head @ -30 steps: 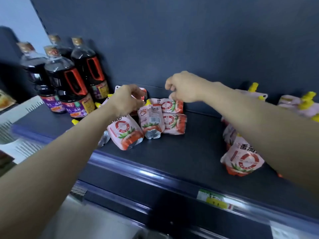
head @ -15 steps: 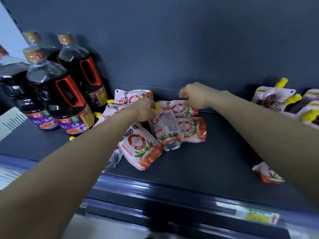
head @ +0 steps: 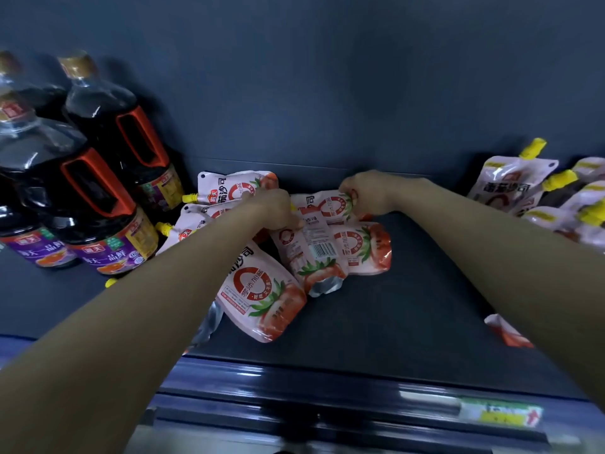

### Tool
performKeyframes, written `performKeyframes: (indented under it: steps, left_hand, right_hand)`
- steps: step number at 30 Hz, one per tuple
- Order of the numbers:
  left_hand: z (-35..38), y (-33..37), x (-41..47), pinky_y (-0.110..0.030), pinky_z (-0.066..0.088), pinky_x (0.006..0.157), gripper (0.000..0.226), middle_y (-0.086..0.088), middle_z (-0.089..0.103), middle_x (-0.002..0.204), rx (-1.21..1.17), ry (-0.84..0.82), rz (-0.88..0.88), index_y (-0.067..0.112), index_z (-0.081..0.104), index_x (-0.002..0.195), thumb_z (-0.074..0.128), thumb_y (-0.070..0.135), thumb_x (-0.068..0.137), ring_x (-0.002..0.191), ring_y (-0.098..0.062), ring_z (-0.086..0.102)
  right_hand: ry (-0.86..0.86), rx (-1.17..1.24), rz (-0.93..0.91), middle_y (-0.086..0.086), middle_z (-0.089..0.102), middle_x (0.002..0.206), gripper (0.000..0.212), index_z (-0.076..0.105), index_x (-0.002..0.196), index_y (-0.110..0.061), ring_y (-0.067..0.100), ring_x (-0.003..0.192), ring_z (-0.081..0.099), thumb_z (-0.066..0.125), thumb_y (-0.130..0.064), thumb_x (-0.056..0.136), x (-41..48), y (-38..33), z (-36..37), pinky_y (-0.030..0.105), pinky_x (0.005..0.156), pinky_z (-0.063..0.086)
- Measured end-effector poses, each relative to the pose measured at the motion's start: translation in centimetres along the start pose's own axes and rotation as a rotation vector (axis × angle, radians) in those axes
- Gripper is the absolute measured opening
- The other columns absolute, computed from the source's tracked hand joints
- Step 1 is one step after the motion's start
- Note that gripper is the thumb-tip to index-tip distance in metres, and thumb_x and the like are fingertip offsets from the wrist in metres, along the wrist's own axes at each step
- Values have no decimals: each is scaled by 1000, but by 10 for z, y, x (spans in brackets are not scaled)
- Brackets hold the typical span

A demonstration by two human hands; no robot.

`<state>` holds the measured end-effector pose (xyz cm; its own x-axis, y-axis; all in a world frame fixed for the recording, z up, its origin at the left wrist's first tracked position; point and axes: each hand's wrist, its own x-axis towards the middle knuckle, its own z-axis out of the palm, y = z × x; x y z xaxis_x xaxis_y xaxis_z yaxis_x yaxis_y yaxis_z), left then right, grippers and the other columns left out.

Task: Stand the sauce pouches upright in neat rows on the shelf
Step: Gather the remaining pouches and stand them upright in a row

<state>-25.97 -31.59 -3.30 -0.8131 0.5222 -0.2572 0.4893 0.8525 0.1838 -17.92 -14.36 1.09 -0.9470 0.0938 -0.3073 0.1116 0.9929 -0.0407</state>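
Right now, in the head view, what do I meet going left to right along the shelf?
Dark sauce bottles → left hand on the heap of tomato pouches → right hand gripping a back pouch → yellow-capped pouches at far right.

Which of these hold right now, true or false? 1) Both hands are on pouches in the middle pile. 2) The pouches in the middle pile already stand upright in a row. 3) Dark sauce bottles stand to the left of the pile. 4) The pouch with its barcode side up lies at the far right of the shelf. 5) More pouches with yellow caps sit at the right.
1) True: the left hand and right hand each grip a pouch in the middle pile.
2) False: they lie flat and overlapping.
3) True: the dark sauce bottles stand left.
4) False: the barcode pouch lies in the middle pile.
5) True: yellow-capped pouches sit right.
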Motion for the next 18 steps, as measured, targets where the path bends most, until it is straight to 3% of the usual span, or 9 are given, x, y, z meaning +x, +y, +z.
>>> performKeyframes:
  steps: [3,5,8,10,13,18]
  left_hand:
    - [-1,3,-2,-49,30,101,42,-4,56,98,-14,6,-11,22,43,73,53,62,79,96,-26,47]
    - [0,8,-5,-48,30,101,55,-10,57,115,-12,3,-45,19,45,86,52,72,72,111,-30,47]
    - [6,19,-7,-52,20,108,87,-11,48,134,7,-34,-124,18,54,110,45,87,59,132,-35,30]
    - [11,26,-7,-53,20,109,99,-10,47,137,56,-47,-149,16,54,120,40,91,56,135,-36,27]
    - [17,33,-3,-54,14,112,104,-15,40,144,57,-57,-210,16,51,127,39,91,55,139,-40,18]
    - [19,42,1,-53,13,112,90,-16,38,142,-5,-71,-176,16,52,123,53,81,60,136,-39,21]
  right_hand:
    - [-5,-8,-13,2,61,108,38,58,116,-15,18,88,51,69,-19,80,2,2,1,28,71,40]
    - [3,-19,-28,5,62,113,37,59,116,-12,20,90,53,67,-18,80,3,0,1,29,72,44]
    - [-72,-46,-42,10,66,115,35,66,113,-8,28,102,62,68,-19,79,3,-1,2,37,87,53]
    - [-152,-79,-41,6,67,114,33,68,112,-13,24,101,62,68,-19,80,0,1,6,33,84,52]
    - [-198,-87,-51,1,64,118,38,66,119,-18,19,100,58,69,-21,81,-3,6,8,29,80,45]
    - [-269,-47,-25,-1,60,128,47,60,128,-23,19,110,57,69,-23,82,-6,13,8,30,93,47]
